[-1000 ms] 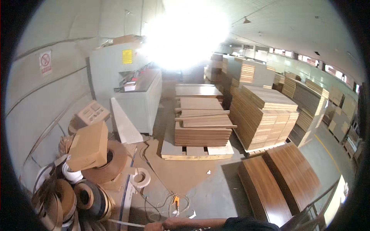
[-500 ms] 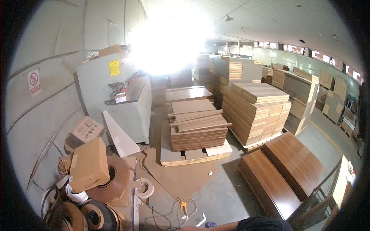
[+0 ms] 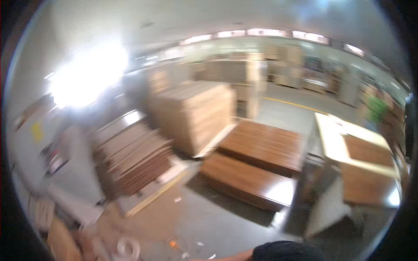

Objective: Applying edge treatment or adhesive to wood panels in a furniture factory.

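A bare forearm [image 3: 233,255] with a black sleeve [image 3: 285,251] comes in along the lower edge, apparently my right arm. Its hand lies beyond the picture's edge, and my left hand does not show either. On the floor close to the forearm is an orange-handled tool [image 3: 174,245], blurred. Left of that lies a pale ring-shaped roll [image 3: 127,248]. Ahead of the arm, two low stacks of glossy brown boards stand side by side, a nearer stack [image 3: 248,177] and a farther stack [image 3: 263,141].
A pale-topped table [image 3: 326,132] at the right carries brown panels [image 3: 370,185]. Tall board stacks [image 3: 209,113] and a pallet of thinner boards [image 3: 139,161] stand ahead. A grey machine [image 3: 72,161] is at the left. Far right, a person in green [image 3: 376,106] shows blurred.
My view has swung to the right, smearing the picture. The table with panels and the person in green have come into view, while the rolls and cardboard box have slid toward the lower left.
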Demonstrator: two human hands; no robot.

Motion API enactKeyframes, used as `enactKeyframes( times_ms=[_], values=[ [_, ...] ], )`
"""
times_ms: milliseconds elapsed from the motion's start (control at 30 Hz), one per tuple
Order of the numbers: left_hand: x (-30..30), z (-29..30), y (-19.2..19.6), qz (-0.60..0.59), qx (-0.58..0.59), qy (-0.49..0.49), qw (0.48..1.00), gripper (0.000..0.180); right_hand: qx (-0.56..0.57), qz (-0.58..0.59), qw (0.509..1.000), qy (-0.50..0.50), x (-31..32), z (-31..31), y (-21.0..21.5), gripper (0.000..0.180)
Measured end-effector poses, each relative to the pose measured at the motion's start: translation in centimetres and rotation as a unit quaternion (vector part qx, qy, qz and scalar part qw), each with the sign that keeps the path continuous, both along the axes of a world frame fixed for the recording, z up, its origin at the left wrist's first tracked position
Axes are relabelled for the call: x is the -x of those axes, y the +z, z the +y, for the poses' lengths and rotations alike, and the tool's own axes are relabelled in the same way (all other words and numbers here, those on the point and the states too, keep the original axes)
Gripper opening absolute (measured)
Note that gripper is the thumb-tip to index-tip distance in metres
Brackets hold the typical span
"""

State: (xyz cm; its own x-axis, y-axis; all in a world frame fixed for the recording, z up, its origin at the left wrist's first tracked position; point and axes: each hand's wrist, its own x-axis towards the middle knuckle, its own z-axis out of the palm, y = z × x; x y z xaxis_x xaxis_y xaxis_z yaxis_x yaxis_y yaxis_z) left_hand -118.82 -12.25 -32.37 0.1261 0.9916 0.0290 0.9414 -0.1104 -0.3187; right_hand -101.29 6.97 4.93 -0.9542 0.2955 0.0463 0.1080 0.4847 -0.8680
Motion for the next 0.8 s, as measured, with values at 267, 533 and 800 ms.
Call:
enactKeyframes(
  times_ms=[267, 533, 800],
  values=[
    [-31.9, 21.3, 32.2, -0.502, 0.268, -0.186, 0.801, 0.04, 0.125, -0.003, 0.864, -0.487, -34.1, 2.4, -0.7, 0.03],
    [-62.2, 23.5, 41.2, -0.536, 0.386, -0.389, 0.642, 0.01, 0.096, -0.102, 0.7, -0.701, -58.3, -16.1, 5.8, 0.032],
    [-82.6, 14.7, 40.4, -0.047, 0.422, -0.668, 0.611, 0.029, 0.048, -0.158, 0.525, -0.835, -67.5, -23.7, 5.4, 0.027]
  ],
)
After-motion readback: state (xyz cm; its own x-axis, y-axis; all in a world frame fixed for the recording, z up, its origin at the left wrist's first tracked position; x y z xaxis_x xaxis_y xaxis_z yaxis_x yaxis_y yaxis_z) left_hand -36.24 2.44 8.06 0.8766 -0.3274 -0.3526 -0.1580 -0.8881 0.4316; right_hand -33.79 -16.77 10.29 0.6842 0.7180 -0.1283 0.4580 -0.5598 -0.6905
